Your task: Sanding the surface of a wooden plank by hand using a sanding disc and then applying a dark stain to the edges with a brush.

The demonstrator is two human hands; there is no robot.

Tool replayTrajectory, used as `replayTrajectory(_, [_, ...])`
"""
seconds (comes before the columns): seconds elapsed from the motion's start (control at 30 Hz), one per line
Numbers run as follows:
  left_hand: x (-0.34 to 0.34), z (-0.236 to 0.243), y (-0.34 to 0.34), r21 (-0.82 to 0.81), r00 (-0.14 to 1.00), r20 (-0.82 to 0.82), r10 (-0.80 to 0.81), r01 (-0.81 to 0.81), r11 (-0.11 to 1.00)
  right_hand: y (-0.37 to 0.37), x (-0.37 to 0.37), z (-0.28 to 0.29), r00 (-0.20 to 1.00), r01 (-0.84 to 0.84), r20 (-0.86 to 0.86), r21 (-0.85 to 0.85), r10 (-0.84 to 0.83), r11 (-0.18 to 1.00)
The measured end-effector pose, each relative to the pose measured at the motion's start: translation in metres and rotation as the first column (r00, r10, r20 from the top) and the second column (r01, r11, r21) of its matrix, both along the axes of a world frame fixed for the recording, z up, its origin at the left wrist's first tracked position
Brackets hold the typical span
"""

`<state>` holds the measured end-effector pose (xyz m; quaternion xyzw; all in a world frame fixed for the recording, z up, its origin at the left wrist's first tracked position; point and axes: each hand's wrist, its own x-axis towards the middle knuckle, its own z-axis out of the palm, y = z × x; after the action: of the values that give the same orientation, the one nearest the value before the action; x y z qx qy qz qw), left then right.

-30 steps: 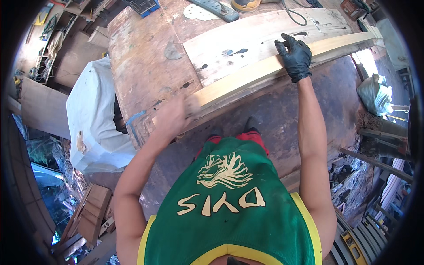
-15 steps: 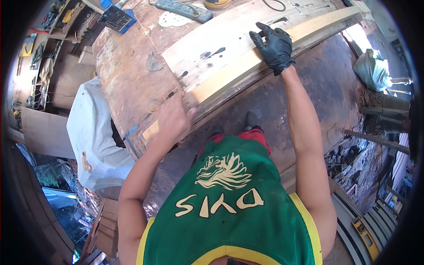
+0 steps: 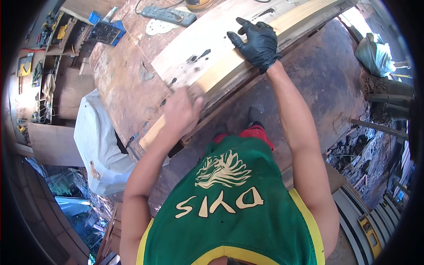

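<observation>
"Where's that long, pale-yellow wooden strip (image 3: 219,74)?"

"On the stained brown wooden table (image 3: 118,79), along the flat, pale wooden board (image 3: 211,39)! Black-gloved right hand (image 3: 257,46) lies on it, fingers spread."

"And the bare left hand (image 3: 182,110)?"

"At the strip, blurred; can't tell its grip."

Left hand (image 3: 181,112) blurs at near edge of bench (image 3: 119,62); grip unclear. Right hand (image 3: 259,46) hides part of pale strip (image 3: 221,73). Yellow tool (image 3: 201,4) cut off at top.
</observation>
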<state>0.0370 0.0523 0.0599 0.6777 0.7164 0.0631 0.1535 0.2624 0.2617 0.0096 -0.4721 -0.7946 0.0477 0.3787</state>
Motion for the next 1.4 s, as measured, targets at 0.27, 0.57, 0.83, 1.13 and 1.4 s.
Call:
replayTrajectory(0.27, [0.013,-0.018,0.027,0.256,0.972,-0.115,-0.203,0.227,0.94,0.001,0.005,0.001,0.992,-0.066,-0.108,-0.03,0.063,0.997])
replayTrajectory(0.57, [0.05,-0.018,0.056,0.18,0.984,-0.101,-0.15,0.166,0.97,0.003,0.005,-0.002,0.984,-0.069,-0.166,0.004,0.069,0.998])
replayTrajectory(0.83, [0.026,0.002,0.035,-0.131,0.997,-0.071,-0.029,0.02,0.991,0.009,0.017,0.003,0.929,-0.17,-0.335,-0.013,0.156,0.985])
replayTrajectory(1.13, [0.043,-0.001,0.055,-0.006,0.973,-0.134,-0.187,0.187,0.982,0.009,0.011,0.002,0.872,-0.098,-0.482,-0.001,0.085,0.995])
replayTrajectory(1.4, [0.084,-0.008,0.115,0.031,0.967,-0.04,-0.253,0.254,0.967,0.003,0.097,-0.006,0.191,-0.362,-0.978,0.007,0.082,0.932])
